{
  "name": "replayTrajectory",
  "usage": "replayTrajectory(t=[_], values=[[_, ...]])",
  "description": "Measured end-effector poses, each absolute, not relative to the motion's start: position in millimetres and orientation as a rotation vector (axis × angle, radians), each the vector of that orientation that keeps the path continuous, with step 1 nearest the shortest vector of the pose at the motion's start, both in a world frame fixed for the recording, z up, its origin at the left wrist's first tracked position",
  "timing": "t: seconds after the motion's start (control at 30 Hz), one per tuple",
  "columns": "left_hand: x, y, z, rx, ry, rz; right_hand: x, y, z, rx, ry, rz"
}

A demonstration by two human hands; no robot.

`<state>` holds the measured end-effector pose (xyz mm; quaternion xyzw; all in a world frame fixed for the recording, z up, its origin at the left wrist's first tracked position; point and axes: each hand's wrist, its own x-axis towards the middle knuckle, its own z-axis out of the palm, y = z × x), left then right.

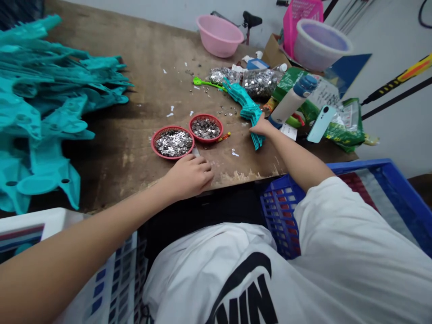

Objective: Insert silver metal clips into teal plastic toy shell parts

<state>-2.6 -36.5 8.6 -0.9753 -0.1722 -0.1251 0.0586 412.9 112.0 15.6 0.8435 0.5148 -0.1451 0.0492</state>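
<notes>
My right hand is closed around the near end of a small stack of teal plastic pieces on the table. My left hand rests at the table's front edge with its fingers curled; whatever they may hold is hidden. Just beyond its knuckles sits a round red basket full of small shiny metal parts. A second, smaller red basket beside it holds similar metal parts. On the left lies a large pile of teal plastic pieces.
Bags of metal parts, a green spoon, a bottle and a phone lie toward the right. A pink basin stands at the back. Blue crates and a white crate flank my body below the table.
</notes>
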Motion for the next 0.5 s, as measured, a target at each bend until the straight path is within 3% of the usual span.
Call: replayTrajectory(t=[0.5], values=[[0.6, -34.2, -4.6, -3.019, -0.58, -0.259, 419.0, 97.4, 38.0, 2.622, 1.578, -0.368]])
